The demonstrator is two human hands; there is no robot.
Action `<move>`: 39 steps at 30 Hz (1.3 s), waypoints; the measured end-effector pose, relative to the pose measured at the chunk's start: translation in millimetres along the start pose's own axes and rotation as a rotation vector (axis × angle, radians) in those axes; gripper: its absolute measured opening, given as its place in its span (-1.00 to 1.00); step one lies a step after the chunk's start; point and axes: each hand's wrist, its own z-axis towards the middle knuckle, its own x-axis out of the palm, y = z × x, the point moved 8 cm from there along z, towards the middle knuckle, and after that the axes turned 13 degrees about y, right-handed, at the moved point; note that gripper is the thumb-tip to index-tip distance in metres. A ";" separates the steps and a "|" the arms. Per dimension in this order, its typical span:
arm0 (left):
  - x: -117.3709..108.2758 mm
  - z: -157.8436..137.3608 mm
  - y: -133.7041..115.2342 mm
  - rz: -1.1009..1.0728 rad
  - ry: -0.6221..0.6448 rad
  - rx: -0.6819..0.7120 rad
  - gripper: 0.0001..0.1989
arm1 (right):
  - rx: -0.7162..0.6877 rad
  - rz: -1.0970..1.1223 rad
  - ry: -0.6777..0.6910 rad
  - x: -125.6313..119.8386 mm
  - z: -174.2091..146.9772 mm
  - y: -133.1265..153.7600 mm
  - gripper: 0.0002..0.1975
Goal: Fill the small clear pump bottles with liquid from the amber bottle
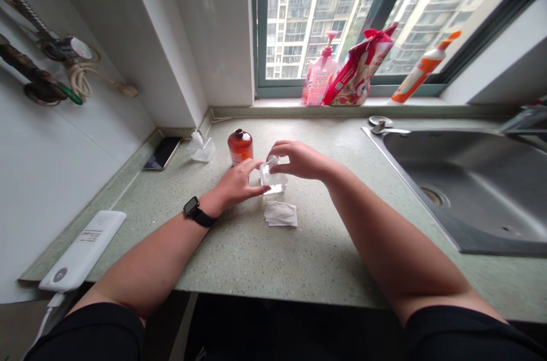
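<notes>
A clear square bottle (276, 183) stands on the speckled counter with both hands around it. My left hand (239, 183) is closed on the bottle's side, thumb near, fingers beyond. From above, the fingers of my right hand (294, 159) grip the white pump head (272, 161) at the bottle's top. Whether the pump is fully seated on the neck I cannot tell. Just behind my left hand is an amber bottle (240, 146), its neck uncapped. A folded white tissue (280, 214) lies in front of the clear bottle.
Another clear pump bottle (201, 147) and a phone (163, 154) are at the back left. A white power bank (84, 250) with a cable lies near the left edge. A steel sink (482, 179) is on the right. A pink pump bottle (319, 79), red bag (361, 68) and orange bottle (419, 75) line the windowsill.
</notes>
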 end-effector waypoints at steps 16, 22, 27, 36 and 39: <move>-1.0 -1.0 -3.6 0.014 -0.003 0.018 -0.31 | 0.023 -0.057 -0.076 -8.8 -6.0 7.6 -0.57; -1.7 -1.6 -5.5 0.016 0.018 0.008 -0.30 | 0.031 -0.046 -0.120 -23.0 -14.6 13.2 -0.53; -2.2 -1.8 -4.9 0.022 0.004 0.012 -0.29 | 0.044 -0.059 -0.116 -34.8 -22.3 12.2 -0.55; -2.3 -1.9 -6.4 0.027 -0.001 0.034 -0.32 | 0.152 -0.244 -0.024 -49.9 -35.2 12.2 -0.77; -2.5 -2.4 -7.0 0.028 0.001 0.030 -0.33 | 0.135 -0.279 -0.010 -50.3 -35.6 20.2 -0.81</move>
